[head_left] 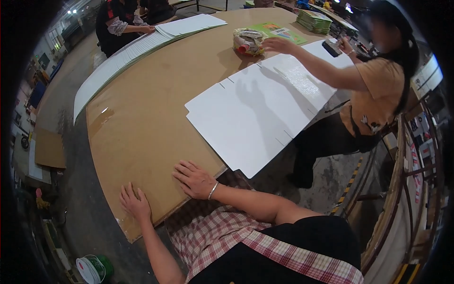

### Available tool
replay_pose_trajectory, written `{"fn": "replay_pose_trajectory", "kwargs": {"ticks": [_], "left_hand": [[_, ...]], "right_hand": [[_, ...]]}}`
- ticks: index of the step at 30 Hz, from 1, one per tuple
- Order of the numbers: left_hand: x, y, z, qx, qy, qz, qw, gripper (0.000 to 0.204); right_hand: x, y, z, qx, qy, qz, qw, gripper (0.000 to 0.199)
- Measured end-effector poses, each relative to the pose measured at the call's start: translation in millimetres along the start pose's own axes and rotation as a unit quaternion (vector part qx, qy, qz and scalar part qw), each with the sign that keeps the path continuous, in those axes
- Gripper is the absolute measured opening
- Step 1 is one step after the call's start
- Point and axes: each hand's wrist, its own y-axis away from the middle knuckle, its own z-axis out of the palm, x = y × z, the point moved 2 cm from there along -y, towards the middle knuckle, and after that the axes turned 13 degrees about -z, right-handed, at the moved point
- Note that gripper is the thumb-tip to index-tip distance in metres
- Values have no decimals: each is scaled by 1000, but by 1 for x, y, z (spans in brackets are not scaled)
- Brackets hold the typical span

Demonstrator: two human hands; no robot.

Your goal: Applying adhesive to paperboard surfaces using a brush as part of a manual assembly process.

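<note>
White sheet [222,125] lies on the brown tabletop [142,142], ahead and to the right of the person's two hands, and its near corner reaches out past the tabletop's edge. Nearest are the hands, which do not touch it. The left hand [135,203] rests palm down near the tabletop's corner, fingers a little spread; its grip is loose and has hold of nothing. The right hand [194,181], with a bracelet [213,190] at the wrist, lies in the same way closer to the sheet, its grip also open and without any object.

The sheet is flat, smooth and long, with small steps cut at its near corners. Short dark slits enter from both long sides. Across its middle falls a grey shadow of an arm and a hand. Farther along, one patch is glossy and looks wet.

Beside this far part, a co-worker [378,90] in an orange top holds a dark block-like tool [332,48] over the sheet and stretches the other hand near a plastic-wrapped bundle [249,41]. Behind the bundle are a green printed sheet [283,33] and a stack of similar ones [314,22].
</note>
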Motion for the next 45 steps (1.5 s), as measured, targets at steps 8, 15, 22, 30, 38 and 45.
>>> {"fn": "replay_pose_trajectory", "kwargs": {"ticks": [8,15,22,30,38,45], "left_hand": [[3,2,-3,13,4,6,1000,45],[0,1,0,17,22,14,999,46],[0,2,-1,14,21,16,1000,46],[2,2,-2,6,18,0,1000,47],[1,2,-1,11,27,1,1000,46],[0,2,0,10,34,5,999,47]], "right_hand": [[0,0,0,2,3,-2,1000,43],[0,0,1,-2,4,-3,1000,43],[0,0,-1,-11,5,-1,1000,43],[0,0,-1,15,0,-7,1000,43],[0,0,-3,16,8,-12,1000,43],[-1,-1,-3,21,7,-17,1000,44]]}}
